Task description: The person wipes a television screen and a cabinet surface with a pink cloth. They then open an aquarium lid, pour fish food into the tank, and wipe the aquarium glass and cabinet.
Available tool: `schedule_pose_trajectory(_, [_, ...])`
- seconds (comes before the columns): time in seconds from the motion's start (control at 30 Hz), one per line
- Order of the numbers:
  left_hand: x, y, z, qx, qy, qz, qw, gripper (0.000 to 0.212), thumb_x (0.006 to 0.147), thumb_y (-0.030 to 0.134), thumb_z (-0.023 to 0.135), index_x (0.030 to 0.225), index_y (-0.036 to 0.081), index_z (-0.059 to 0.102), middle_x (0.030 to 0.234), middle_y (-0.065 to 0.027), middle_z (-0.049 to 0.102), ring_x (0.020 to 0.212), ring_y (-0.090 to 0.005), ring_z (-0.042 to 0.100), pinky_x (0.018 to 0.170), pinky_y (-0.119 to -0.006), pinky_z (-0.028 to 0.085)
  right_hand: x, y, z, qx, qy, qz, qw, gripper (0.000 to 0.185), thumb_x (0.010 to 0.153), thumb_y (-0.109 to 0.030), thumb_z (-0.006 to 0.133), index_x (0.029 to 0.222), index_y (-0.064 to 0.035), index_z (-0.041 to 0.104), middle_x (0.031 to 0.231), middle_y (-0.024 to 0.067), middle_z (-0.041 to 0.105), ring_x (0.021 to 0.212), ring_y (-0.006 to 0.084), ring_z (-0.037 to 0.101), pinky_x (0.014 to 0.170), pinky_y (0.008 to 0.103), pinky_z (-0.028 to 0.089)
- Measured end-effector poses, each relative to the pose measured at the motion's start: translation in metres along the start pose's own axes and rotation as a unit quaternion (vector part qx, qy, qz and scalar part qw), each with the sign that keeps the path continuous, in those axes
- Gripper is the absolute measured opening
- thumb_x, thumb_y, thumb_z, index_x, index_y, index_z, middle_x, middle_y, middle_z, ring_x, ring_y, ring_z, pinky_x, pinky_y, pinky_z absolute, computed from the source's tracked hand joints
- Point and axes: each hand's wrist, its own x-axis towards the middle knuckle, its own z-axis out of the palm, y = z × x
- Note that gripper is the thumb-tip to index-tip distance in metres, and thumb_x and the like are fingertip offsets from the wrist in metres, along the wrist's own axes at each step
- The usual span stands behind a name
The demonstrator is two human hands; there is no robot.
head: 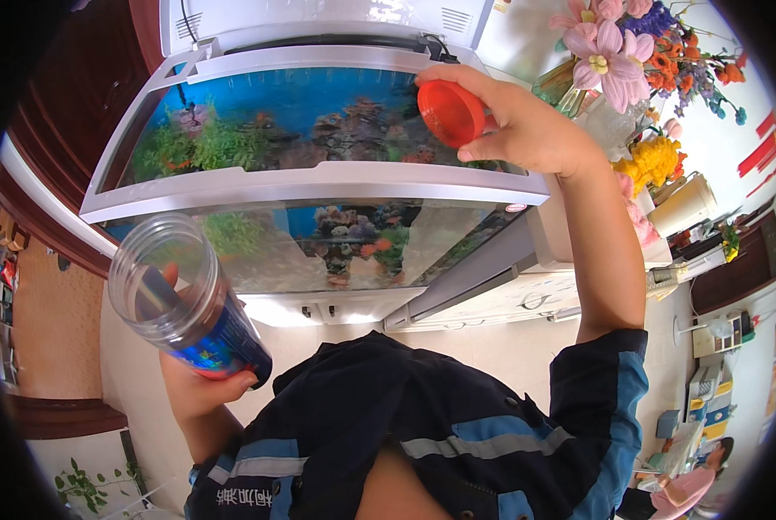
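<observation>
My left hand (199,390) grips a clear plastic jar (196,292) with a blue label, its lid off and its mouth tilted toward the aquarium. Its contents are hard to make out; a dark flat shape shows inside. In my right hand (524,123) is a red screw cap (452,114), tipped over the right part of the water, with small brown specks on its inner wall. Below both hands is an aquarium with a white rim (310,185) and a raised white lid (329,16). Green plants (232,140) and rockwork (355,130) show through the water.
Artificial flowers (602,58) in a glass vase and a yellow flower (651,162) stand right of the aquarium, near a white cabinet (511,299). A dark red wooden door (82,84) is at left. A seated person in pink (687,487) appears at lower right.
</observation>
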Motion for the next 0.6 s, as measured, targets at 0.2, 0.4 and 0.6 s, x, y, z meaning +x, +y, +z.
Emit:
schedule_pose_trajectory(0.2, [-0.0026,0.0022,0.0014,-0.009,0.009,-0.01,1.0,0.12,0.05,0.012,0.087,0.144,0.003,0.013,0.122,-0.0154,0.052,0.11,-0.0269,0.053,0.093,-0.038,0.043,-0.0002,0.0009,0.0007,0.002,0.014,-0.012,1.0,0.074,0.066,0.012,0.066,0.132,-0.0128,0.045,0.122,0.0048,0.052,0.113,0.0184,0.049,0.094,0.0301,0.043])
schedule_pose_trajectory(0.4, [-0.0038,-0.0012,-0.0035,0.019,0.002,-0.023,1.0,0.111,0.051,0.018,0.085,0.141,0.001,0.022,0.127,-0.0196,0.046,0.107,-0.0267,0.055,0.089,-0.036,0.047,-0.0025,0.0066,-0.0018,0.019,0.013,-0.015,1.0,0.075,0.065,0.012,0.066,0.133,-0.0112,0.044,0.122,0.0044,0.052,0.114,0.0175,0.049,0.095,0.0292,0.042])
schedule_pose_trajectory(0.6, [-0.0039,-0.0013,-0.0002,0.025,0.013,-0.019,0.999,0.106,0.05,0.018,0.085,0.138,-0.001,0.029,0.127,-0.0183,0.047,0.106,-0.0259,0.055,0.087,-0.035,0.048,-0.0062,0.0065,-0.009,0.042,0.032,-0.017,0.998,0.074,0.066,0.009,0.068,0.133,-0.0099,0.044,0.124,0.0042,0.052,0.115,0.0171,0.048,0.097,0.03,0.04])
